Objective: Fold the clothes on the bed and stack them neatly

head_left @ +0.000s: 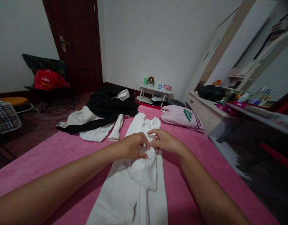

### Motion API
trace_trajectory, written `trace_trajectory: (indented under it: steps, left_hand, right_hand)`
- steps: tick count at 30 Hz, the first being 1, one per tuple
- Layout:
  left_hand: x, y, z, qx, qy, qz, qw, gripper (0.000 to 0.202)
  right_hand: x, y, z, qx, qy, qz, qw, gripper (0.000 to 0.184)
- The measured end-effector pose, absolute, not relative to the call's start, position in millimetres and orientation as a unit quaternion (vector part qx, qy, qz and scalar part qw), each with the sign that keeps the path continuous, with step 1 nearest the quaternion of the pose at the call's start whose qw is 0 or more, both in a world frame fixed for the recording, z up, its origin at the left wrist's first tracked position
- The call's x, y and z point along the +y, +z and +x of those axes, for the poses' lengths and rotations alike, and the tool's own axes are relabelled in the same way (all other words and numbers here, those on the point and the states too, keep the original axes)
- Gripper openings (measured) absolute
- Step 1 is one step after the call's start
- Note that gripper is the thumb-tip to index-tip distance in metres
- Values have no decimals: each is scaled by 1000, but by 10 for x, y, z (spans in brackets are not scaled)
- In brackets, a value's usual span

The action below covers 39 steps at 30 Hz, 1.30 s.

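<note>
A white garment [125, 184], which looks like a shirt, lies lengthwise on the pink bed cover [71, 165]. Its narrower end, shaped like a neckline, points away from me. Over its middle lies a bunched part of the same cloth, perhaps a sleeve. My left hand [134, 145] pinches the upper edge of that bunched part, thumb and fingers bent around the cloth. Close against it from the right, my right hand [164, 142] has its fingers curled on the same edge, with the index finger raised. The fingertips nearly meet, and the cloth between them is partly hidden.
A heap of black and white clothes [106, 106] lies at the bed's far left. A pink pillow-like bag [181, 117] rests at the far right. Beyond stand a small white table [155, 87], a dressing table [200, 107] and a chair with a red bag [48, 79].
</note>
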<state>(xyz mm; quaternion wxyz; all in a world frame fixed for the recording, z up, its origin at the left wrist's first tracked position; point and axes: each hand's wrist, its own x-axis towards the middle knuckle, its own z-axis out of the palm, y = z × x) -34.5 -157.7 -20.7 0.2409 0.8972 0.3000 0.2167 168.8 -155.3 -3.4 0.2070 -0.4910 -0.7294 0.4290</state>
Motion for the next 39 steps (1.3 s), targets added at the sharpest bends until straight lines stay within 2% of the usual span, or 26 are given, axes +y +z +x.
trace_trajectory:
  steps: [3,7,10,12,14,17,22,24,27,30,39]
  left_hand:
    - [-1549,-205,-343,332,231,884,235,33]
    - [-1539,-50,-348,334,307,860,233,13]
    - [-1522,11,-355,341,335,843,247,7]
    - [-1493,-12,-361,362,310,838,268,10]
    - [-1455,-61,-370,383,273,839,274,12]
    - [-1415,-104,-385,390,257,846,256,14]
    - [-1469,-2,-380,324,314,854,259,20]
    - [-1523,38,-360,313,305,861,259,16]
    - [-1586,30,-339,371,248,865,232,17]
    - [-1595,-43,-350,435,187,852,224,28]
    - [-1514,-235,-378,424,189,852,242,35]
  right_hand:
    - [-1562,-15,1656,-733,418,-482,238,42]
    - [-1609,153,1576,-716,428,-436,337,33]
    - [-1605,201,1585,-690,445,-420,387,32]
    - [-1559,123,1641,-679,456,-442,370,32]
    - [-1489,-18,1718,-688,452,-473,314,28]
    - [-1392,-193,1801,-714,398,-503,280,22]
    - [-1414,-72,1724,-698,283,-503,425,20]
    - [-1468,32,1662,-699,270,-483,453,19]
    - [-1528,108,1609,-711,260,-484,439,19]
    - [-1539,93,1610,-717,274,-501,400,20]
    - [-1561,-11,1551,-717,356,-498,334,16]
